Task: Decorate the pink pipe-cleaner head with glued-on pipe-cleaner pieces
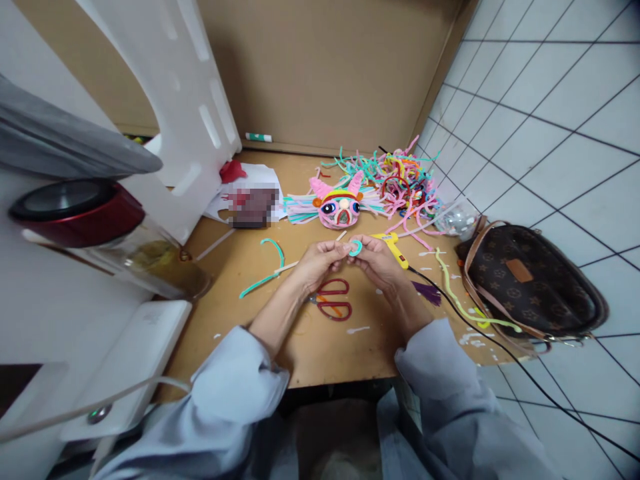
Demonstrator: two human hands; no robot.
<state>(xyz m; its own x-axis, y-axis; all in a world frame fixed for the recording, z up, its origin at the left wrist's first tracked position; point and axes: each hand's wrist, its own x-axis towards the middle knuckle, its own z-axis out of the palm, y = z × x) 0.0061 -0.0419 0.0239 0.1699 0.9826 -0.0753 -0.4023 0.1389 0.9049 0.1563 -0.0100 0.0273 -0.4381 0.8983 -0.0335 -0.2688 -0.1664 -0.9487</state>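
Observation:
Between my fingertips is a small curled ring of turquoise pipe cleaner. My left hand pinches its left side, and my right hand pinches its right side. Just below my hands lie red-handled scissors, their blades partly under my left wrist. A yellow glue gun rests beyond my right hand, partly covered by it. Behind my hands sits a colourful animal head with pink ears and big blue eyes. Loose turquoise pipe cleaner pieces lie left of my left hand.
A tangled pipe cleaner heap fills the back right. At the right edge stands a brown patterned handbag, with the black cord running past it. A glass bottle with a red lid and a white power strip are at left.

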